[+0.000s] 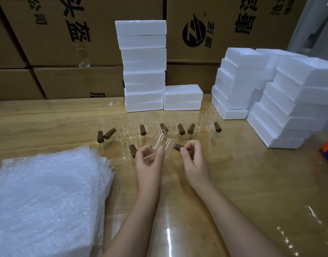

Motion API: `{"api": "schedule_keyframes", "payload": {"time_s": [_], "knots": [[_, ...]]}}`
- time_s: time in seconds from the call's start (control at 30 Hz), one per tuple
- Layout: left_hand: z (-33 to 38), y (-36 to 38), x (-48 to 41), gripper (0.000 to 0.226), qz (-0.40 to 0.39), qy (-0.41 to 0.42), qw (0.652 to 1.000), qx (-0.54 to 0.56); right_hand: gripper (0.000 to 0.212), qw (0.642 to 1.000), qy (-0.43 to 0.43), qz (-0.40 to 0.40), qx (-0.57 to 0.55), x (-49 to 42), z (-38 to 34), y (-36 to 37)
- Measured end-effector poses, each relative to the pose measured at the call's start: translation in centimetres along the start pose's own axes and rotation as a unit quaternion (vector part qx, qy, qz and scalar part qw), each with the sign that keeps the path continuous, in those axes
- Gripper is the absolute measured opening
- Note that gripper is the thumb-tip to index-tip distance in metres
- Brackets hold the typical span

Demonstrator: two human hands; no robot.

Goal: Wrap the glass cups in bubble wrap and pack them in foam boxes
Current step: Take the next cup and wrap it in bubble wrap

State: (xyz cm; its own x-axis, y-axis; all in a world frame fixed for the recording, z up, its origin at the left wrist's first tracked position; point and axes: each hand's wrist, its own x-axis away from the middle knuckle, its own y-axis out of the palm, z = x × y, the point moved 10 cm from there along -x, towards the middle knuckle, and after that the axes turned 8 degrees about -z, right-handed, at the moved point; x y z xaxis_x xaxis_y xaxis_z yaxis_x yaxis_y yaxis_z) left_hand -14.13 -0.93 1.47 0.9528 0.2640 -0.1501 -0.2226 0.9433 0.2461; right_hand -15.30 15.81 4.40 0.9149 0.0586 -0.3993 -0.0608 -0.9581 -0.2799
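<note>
Holding cup: a clear glass cup (164, 143) lies tilted between both hands, in front of the tall foam-box stack (143, 65) and nearer the person than it.
Left hand (148, 164): fingers curled round the glass body, thumb up against its wall.
Right hand (195, 164): fingertips clamped on the cup's brown wooden handle (179, 147).
Other cups (194, 123): a loose row of glass cups with brown handles stands on the wooden table (233, 173), between the held cup and the tall stack.
Bubble wrap (48, 197): a pile of sheets on the table, left of the tall stack and much nearer the person.
Foam box halves (289, 101): stepped stacks to the right of the tall stack.
Short foam stack (182, 97): touching the tall stack's right side.
Cardboard cartons (66, 34): stacked behind the tall stack.
</note>
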Motion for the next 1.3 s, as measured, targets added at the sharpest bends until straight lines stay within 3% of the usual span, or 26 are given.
{"api": "schedule_keyframes", "payload": {"time_s": [0.2,0.4,0.5,0.6,0.7,0.87,0.97,1.17,1.3], "knots": [[2.1,0.2,1.0,0.055,0.012,0.086,0.996,-0.033,0.025,0.96,-0.12,0.04,0.251,1.3,-4.1,0.7],[4.4,1.4,2.4,0.056,-0.004,0.193,0.972,-0.135,0.018,0.943,-0.041,0.037,0.328,0.4,-2.7,0.7],[4.2,1.4,2.2,0.054,-0.013,0.192,0.971,-0.142,0.018,0.949,0.013,0.004,0.316,0.3,-1.3,1.0],[3.3,1.4,1.6,0.053,-0.029,0.154,0.982,-0.105,0.017,0.967,0.067,-0.041,0.241,0.5,0.0,1.2],[2.0,1.1,0.9,0.056,-0.039,0.087,0.995,-0.001,0.012,0.979,0.092,-0.071,0.167,0.7,0.4,1.6],[0.6,1.1,-0.1,0.043,-0.073,0.013,0.994,0.085,0.025,0.966,0.2,-0.16,-0.045,1.4,1.4,4.0],[-0.5,1.6,-0.2,0.064,-0.09,-0.048,0.984,0.149,0.031,0.929,0.244,-0.203,-0.189,2.2,1.4,5.5],[-1.0,3.0,0.1,0.048,-0.152,-0.092,0.959,0.223,0.029,0.831,0.249,-0.307,-0.392,3.6,-1.2,7.1],[-1.0,4.2,0.8,0.067,-0.192,-0.138,0.941,0.241,0.02,0.745,0.266,-0.377,-0.483,4.8,-3.0,8.3]]}}
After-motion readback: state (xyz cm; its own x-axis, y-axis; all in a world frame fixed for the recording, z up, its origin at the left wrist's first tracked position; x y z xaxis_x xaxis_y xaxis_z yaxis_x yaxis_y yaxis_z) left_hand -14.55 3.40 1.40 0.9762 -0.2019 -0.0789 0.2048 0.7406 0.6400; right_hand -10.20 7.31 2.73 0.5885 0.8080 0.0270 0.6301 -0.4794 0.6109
